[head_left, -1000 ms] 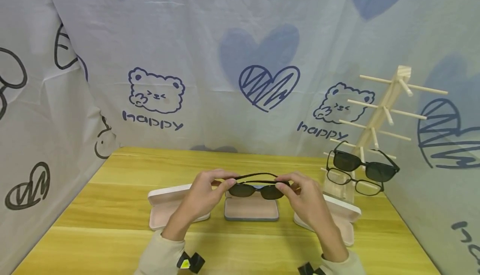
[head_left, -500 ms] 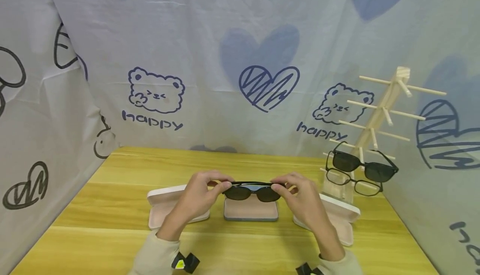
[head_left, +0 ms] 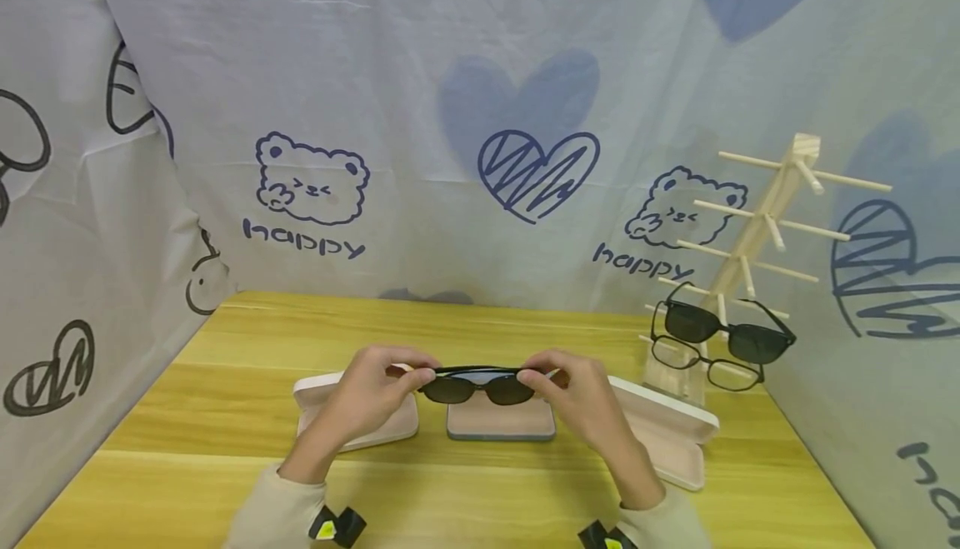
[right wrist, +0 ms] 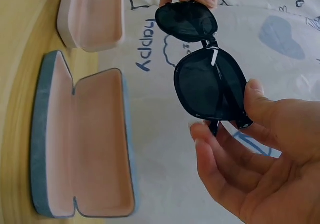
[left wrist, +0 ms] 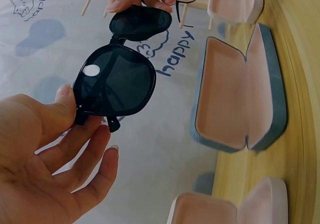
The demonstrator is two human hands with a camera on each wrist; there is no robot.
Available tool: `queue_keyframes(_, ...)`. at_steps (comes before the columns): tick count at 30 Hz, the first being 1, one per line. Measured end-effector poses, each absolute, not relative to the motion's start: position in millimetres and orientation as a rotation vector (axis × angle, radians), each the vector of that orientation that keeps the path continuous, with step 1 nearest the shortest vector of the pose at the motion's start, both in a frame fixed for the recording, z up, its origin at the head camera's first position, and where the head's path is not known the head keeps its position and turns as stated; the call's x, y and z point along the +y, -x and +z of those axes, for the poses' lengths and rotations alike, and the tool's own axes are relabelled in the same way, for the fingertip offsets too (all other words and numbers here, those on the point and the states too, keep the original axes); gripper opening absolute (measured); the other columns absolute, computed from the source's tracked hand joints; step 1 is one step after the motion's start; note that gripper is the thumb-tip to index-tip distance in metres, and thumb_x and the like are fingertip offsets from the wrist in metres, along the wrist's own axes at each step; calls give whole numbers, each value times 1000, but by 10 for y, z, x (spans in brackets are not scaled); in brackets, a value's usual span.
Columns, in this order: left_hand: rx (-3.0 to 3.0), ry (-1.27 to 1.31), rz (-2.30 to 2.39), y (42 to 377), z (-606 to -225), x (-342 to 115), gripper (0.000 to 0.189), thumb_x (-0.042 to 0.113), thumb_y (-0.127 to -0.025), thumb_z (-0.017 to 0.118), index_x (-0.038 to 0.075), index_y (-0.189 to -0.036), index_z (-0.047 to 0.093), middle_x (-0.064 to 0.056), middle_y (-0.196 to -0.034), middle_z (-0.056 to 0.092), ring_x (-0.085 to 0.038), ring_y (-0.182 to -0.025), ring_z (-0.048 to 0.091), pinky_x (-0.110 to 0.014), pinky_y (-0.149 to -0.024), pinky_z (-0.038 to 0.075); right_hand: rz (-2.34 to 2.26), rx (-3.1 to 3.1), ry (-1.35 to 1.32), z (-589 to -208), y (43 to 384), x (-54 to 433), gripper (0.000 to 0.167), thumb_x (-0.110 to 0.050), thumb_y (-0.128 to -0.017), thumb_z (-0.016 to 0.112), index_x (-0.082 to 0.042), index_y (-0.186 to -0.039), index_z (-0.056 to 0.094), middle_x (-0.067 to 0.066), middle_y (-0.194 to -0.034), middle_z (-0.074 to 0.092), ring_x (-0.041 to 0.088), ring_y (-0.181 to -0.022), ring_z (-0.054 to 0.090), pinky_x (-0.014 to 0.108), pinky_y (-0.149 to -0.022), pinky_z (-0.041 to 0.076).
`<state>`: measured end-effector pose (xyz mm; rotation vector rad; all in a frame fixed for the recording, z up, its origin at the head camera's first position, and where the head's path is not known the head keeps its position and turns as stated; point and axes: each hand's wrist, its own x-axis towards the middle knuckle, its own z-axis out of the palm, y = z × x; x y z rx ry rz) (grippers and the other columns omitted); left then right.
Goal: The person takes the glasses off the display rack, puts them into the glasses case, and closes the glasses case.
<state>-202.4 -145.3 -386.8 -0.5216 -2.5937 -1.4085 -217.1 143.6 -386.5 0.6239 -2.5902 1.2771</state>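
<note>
A pair of black sunglasses point(head_left: 510, 391) with dark lenses is held up over the open blue-grey glasses case point(head_left: 501, 424). Its temples are folded behind the lenses. My left hand point(head_left: 372, 395) pinches the left end of the frame between thumb and fingers; my right hand point(head_left: 573, 391) pinches the right end the same way. In the left wrist view a near lens of the sunglasses point(left wrist: 122, 84) shows a bright reflection. The case's pink lining point(right wrist: 97, 139) lies bare in the right wrist view.
Open white glasses cases stand left point(head_left: 393, 428) and right point(head_left: 675, 449) of the blue-grey one. A wooden peg stand point(head_left: 750, 232) at the back right carries other sunglasses point(head_left: 757, 342) and clear-lensed eyeglasses point(head_left: 703, 357). Printed cloth point(head_left: 427, 241) borders the wooden table point(head_left: 480, 491).
The raised temple has folded down flat behind the lenses. Both hands, with the sunglasses between them, have shifted to the left. The cases and the stand stay put.
</note>
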Motion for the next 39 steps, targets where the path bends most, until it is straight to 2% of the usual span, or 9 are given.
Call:
queue_keyframes(3, -2603, 513, -1401, 2021, -3882, -1512, 14, 11, -97, 71, 12, -107, 81, -7, -112, 79, -20, -103, 73, -24, -85, 60, 1310, -2593, -665, -3892, 2180, 1395, 13, -19, -95, 75, -10, -104, 78, 6, -92, 79, 3, -66, 69, 21, -62, 57)
queue_keyframes(7, -2622, 507, -1396, 2012, -3904, -1600, 14, 12, -98, 70, 12, -107, 81, -8, -113, 79, -21, -103, 73, -24, -83, 60, 1321, -2597, -706, -3936, 2198, 1328, 13, -16, -94, 75, -8, -103, 78, 8, -91, 79, 1, -66, 68, 20, -60, 56)
queue_keyframes(15, -2634, 493, -1341, 1982, -3986, -1762, 15, 12, -97, 72, 8, -108, 81, -10, -113, 79, -23, -100, 75, -25, -80, 60, 1366, -2614, -771, -4031, 2217, 1183, 16, -15, -97, 71, -5, -107, 78, 13, -99, 79, 23, -77, 77, 18, -67, 59)
queue_keyframes(18, -2642, 486, -1363, 1975, -4020, -1831, 18, 13, -97, 72, 6, -111, 80, -12, -114, 79, -21, -97, 76, -23, -79, 61, 1405, -2608, -792, -4070, 2235, 1136, 17, -16, -98, 70, -4, -108, 78, 14, -101, 78, 24, -80, 77, 19, -68, 60)
queue_keyframes(22, -2676, 444, -1378, 1964, -4051, -1915, 17, 14, -98, 71, 9, -111, 80, -11, -113, 79, -16, -93, 76, -21, -78, 60, 1449, -2594, -827, -4122, 2276, 1088, 19, -15, -100, 68, -2, -111, 77, 16, -102, 78, 24, -80, 77, 18, -68, 60)
queue_keyframes(26, -2712, 400, -1384, 1935, -4046, -1994, 16, 16, -99, 70, 11, -110, 80, -7, -103, 79, -20, -87, 74, -24, -72, 59, 1452, -2594, -842, -4158, 2315, 1024, 19, -12, -101, 66, -1, -113, 76, 17, -100, 77, 29, -78, 76, 20, -67, 60)
queue_keyframes(30, -2732, 381, -1427, 1906, -4053, -2084, 19, 17, -100, 69, 7, -112, 79, -7, -98, 78, -24, -82, 72, -30, -70, 61, 1453, -2595, -879, -4178, 2332, 946, 20, -9, -102, 63, 0, -115, 76, 16, -98, 77, 30, -77, 74, 24, -67, 61)
queue_keyframes(34, -2729, 356, -1479, 1890, -4079, -2167, 21, 16, -100, 68, 3, -114, 78, -13, -105, 77, -20, -80, 72, -33, -70, 64, 1448, -2585, -942, -4211, 2345, 868, 23, -9, -103, 61, 3, -118, 74, 16, -92, 76, 33, -76, 73, 19, -65, 58)
queue_keyframes(39, -2726, 335, -1495, 1878, -4120, -2264, 23, 15, -100, 69, 1, -115, 77, -19, -114, 76, -12, -78, 72, -32, -68, 64, 1458, -2599, -980, -4253, 2353, 763, 26, -9, -105, 58, 6, -121, 72, 17, -94, 76, 35, -78, 73, 16, -66, 56)
